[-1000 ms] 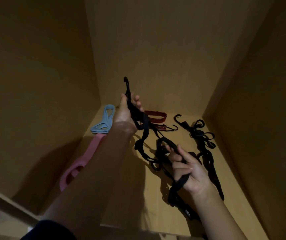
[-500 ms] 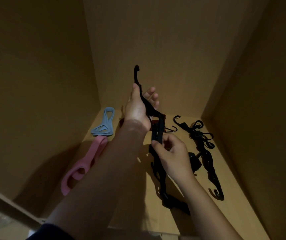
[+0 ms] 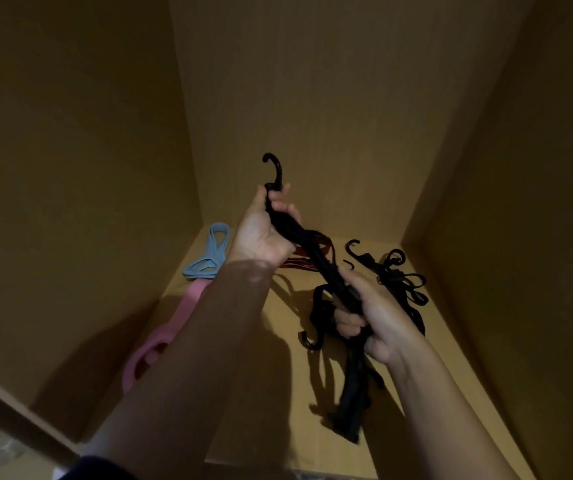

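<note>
Only the head cam here, looking down into a dim wooden compartment (image 3: 312,81). The left hand (image 3: 264,226), middle of the frame, has its fingers curled tight round the top end of a black hooked strap (image 3: 316,258), so one hook (image 3: 276,168) pokes up above the fist. The right hand (image 3: 375,317), lower and to the right, is wrapped round the same strap further down. My guess is the two grips keep the doubled strands stretched so they can be bundled neatly. The strap runs diagonally between the fists, held above the compartment floor, with several strands bunched together. A second hook (image 3: 309,341) dangles left of the right hand, and a blurry tail hangs below it. Another black strap bundle (image 3: 402,282) lies at right, a blue band (image 3: 208,254) and a pink band (image 3: 174,323) at left.
</note>
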{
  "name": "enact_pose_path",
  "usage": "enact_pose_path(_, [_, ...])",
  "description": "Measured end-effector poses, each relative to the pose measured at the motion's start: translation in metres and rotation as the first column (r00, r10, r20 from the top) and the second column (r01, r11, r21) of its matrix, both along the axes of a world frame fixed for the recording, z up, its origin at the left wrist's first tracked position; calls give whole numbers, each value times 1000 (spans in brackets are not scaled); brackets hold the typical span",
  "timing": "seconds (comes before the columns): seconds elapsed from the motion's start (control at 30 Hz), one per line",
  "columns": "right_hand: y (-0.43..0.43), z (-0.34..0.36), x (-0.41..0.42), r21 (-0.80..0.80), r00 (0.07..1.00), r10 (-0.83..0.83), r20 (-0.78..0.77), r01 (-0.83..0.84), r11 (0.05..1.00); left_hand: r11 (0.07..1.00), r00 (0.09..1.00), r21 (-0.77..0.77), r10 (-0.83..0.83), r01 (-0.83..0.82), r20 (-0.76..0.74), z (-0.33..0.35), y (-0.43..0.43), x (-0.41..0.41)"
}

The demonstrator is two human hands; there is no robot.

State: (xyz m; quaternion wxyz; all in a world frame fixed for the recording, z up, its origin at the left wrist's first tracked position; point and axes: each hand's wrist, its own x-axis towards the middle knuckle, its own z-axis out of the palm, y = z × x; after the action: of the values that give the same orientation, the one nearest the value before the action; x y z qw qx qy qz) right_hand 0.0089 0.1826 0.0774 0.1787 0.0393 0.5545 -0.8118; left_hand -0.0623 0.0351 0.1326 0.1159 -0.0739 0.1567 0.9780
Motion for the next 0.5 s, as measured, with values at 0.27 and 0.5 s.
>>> enact_pose_path(0.27, [-3,-12,16,331,889,428,-164,-359,873,981,974,-8,194,-194,113,-11,-24,-21])
enact_pose_path(0.5, [-4,9,5,161,941,219,-258,-182,970,967,995,-249,-43,63,85,-48,-8,5])
